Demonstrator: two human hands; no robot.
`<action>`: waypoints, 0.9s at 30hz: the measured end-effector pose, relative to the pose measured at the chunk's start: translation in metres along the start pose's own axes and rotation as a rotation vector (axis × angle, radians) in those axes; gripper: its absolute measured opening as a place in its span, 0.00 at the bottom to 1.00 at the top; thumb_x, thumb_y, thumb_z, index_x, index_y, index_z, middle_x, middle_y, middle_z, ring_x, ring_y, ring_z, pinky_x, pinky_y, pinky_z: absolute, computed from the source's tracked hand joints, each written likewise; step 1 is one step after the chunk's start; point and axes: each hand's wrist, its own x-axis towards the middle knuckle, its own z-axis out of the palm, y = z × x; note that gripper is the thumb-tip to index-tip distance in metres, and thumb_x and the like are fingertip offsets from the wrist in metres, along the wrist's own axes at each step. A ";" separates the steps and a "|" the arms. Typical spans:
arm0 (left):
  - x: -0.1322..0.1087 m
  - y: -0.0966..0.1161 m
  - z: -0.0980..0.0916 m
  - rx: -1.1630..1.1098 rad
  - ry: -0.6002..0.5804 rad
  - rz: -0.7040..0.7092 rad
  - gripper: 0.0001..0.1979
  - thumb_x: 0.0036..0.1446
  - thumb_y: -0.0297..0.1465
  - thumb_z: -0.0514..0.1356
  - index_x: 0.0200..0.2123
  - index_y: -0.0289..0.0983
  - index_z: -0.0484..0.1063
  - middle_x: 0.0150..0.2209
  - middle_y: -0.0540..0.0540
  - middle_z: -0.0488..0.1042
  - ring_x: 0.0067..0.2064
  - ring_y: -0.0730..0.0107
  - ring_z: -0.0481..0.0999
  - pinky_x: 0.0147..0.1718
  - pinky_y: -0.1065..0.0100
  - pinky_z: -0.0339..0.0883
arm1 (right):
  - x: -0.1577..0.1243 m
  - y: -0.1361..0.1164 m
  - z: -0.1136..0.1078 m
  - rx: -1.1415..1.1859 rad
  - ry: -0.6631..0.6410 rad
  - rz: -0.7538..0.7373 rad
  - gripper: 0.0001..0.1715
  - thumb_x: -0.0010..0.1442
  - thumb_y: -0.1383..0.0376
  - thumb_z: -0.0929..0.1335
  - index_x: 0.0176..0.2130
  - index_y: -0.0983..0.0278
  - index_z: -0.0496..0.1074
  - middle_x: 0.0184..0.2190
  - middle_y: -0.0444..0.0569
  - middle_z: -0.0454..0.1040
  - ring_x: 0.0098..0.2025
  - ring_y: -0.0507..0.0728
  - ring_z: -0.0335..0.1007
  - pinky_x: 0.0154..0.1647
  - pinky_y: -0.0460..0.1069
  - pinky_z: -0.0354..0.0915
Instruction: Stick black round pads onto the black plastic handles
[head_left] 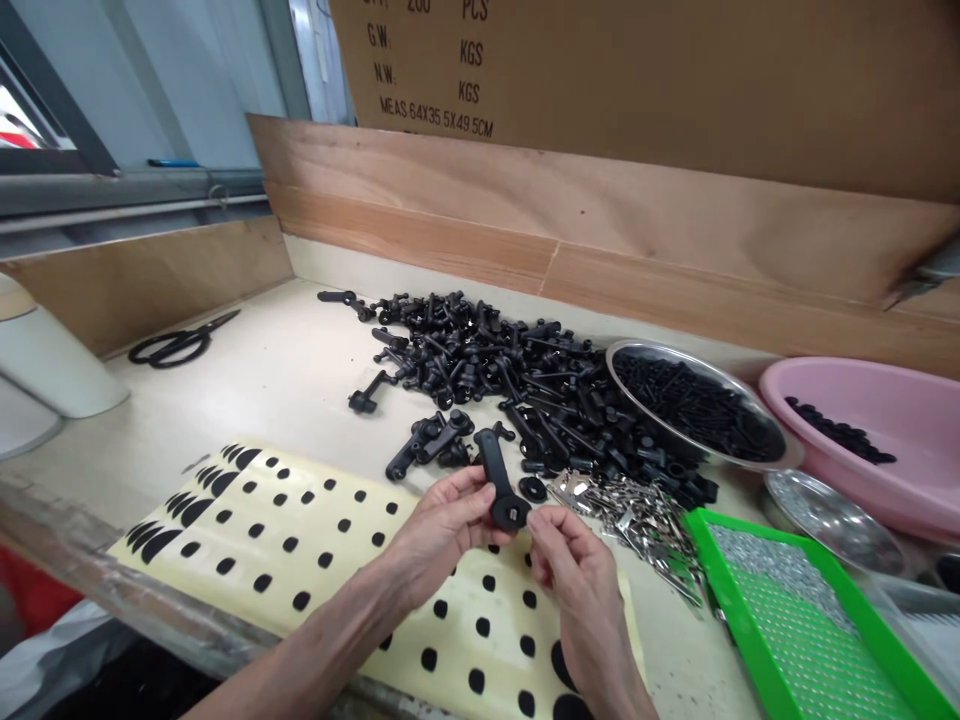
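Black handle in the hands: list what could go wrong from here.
The right hand works close to the loose silver metal pieces, which may have sharp edges and could nick fingers. The black handle, gripped in the left hand, might slip onto the sheet of black dots and scuff it. The heap of black parts could get knocked into the silver pieces.

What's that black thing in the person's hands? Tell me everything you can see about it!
It is a black lever handle that looks like moulded plastic. A long, narrow arm ends in a wider round head, with a small pale spot in its middle, too small to make out. It is tilted, head down, held above the table by the left hand. The right hand has its fingertips close to the head.
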 end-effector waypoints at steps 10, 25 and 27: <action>-0.001 0.003 0.005 0.026 0.023 -0.008 0.09 0.57 0.28 0.63 0.41 0.31 0.73 0.36 0.42 0.76 0.32 0.72 0.75 0.33 0.69 0.71 | -0.003 -0.001 0.000 0.038 -0.024 -0.011 0.18 0.59 0.52 0.69 0.27 0.62 0.66 0.18 0.38 0.57 0.22 0.49 0.47 0.22 0.44 0.49; -0.001 0.002 0.006 0.052 0.037 0.018 0.09 0.57 0.28 0.62 0.41 0.31 0.72 0.35 0.43 0.75 0.32 0.72 0.74 0.32 0.70 0.70 | -0.004 -0.001 0.006 0.106 -0.032 0.037 0.18 0.60 0.52 0.68 0.27 0.63 0.66 0.17 0.38 0.57 0.21 0.48 0.47 0.21 0.44 0.48; -0.001 0.002 0.006 0.055 0.051 0.016 0.09 0.57 0.28 0.62 0.41 0.31 0.72 0.35 0.43 0.76 0.32 0.73 0.74 0.33 0.69 0.70 | -0.004 -0.001 0.005 0.092 -0.035 0.027 0.19 0.60 0.52 0.67 0.27 0.63 0.66 0.17 0.38 0.56 0.21 0.48 0.47 0.21 0.44 0.49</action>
